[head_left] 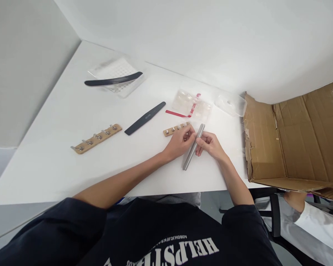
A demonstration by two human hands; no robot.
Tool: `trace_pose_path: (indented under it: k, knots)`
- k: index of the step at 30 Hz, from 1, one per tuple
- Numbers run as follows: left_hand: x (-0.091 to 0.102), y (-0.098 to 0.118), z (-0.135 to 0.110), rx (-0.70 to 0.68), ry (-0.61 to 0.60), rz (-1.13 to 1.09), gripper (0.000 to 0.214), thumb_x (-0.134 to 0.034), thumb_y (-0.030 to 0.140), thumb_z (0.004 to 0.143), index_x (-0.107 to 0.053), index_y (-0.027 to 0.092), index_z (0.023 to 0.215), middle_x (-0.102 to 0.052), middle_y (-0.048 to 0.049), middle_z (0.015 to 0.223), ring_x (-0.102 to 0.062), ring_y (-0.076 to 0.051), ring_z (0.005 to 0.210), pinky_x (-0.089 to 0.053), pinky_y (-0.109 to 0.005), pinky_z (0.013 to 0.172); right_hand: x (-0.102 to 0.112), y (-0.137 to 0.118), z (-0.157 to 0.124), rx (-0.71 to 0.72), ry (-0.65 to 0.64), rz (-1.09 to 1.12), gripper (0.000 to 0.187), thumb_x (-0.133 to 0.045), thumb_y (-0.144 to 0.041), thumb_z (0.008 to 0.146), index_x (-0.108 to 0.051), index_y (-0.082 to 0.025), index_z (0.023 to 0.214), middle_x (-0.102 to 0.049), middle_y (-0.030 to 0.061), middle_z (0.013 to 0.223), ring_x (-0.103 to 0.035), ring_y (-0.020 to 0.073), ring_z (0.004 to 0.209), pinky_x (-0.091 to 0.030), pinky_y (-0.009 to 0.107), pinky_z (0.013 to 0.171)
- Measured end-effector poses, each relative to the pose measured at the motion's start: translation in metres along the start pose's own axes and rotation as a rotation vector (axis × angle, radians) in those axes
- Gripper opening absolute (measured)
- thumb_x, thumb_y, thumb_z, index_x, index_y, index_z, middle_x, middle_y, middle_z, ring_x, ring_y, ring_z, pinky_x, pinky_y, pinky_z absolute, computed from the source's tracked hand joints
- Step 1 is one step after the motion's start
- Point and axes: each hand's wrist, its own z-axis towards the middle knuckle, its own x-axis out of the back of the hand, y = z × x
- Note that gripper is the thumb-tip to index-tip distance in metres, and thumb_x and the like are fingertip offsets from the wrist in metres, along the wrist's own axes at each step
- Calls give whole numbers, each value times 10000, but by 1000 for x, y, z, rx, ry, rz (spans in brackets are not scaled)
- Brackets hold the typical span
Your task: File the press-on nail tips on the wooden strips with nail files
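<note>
We grip the grey metal bar [189,159] in its upper half with 2 hands, left hand [178,143] and right hand [210,144] both curled closed against it; close fingertip contact keeps it steady. Just beside lies a wooden strip [170,131] studded with metal pegs [179,127]. Farther out on the white table [58,173]: a matte black tapered file [145,118] and a corrugated cardboard box [263,147]

L hand [179,143]: wood hook strip [169,131]; R hand [211,145]: grey bar [193,146]
</note>
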Motion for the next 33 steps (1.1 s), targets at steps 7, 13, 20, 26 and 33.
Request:
trace_pose_path:
  k: [7,13,20,26,33]
  knots:
    - [-1,-6,0,-25,3,5,215,-584,275,991,-517,206,799,-511,25,708,-462,-116,597,-378,-257,529,0,-1,1,-66,-81,14,583,-901,-669,722,-620,-176,855,-741,12,624,-732,182,501,-604,243,444]
    - [0,-13,2,-77,-4,56,225,-595,299,1009,-526,206,817,-522,15,734,-475,-118,634,-390,-245,535,0,5,4,21,18,110,578,-894,-665,739,-616,-171,846,-744,8,634,-741,174,519,-618,235,467]
    - [0,-15,1,-64,12,63,346,-651,431,1010,-493,205,801,-495,20,747,-436,-97,610,-382,-235,521,5,9,6,5,-80,110,581,-897,-671,731,-642,-165,862,-755,13,652,-745,160,546,-633,227,501]
    - [0,-16,1,-90,31,110,366,-648,436,1017,-489,205,783,-500,14,746,-445,-104,626,-390,-237,523,5,9,6,2,-125,98,570,-923,-643,712,-658,-155,843,-763,29,661,-710,138,496,-610,211,469]
    - [0,-15,0,-79,3,138,301,-632,356,1015,-489,208,796,-500,20,746,-437,-101,620,-382,-238,523,8,6,3,9,-107,76,559,-902,-654,737,-651,-160,807,-759,38,656,-722,153,504,-632,228,483]
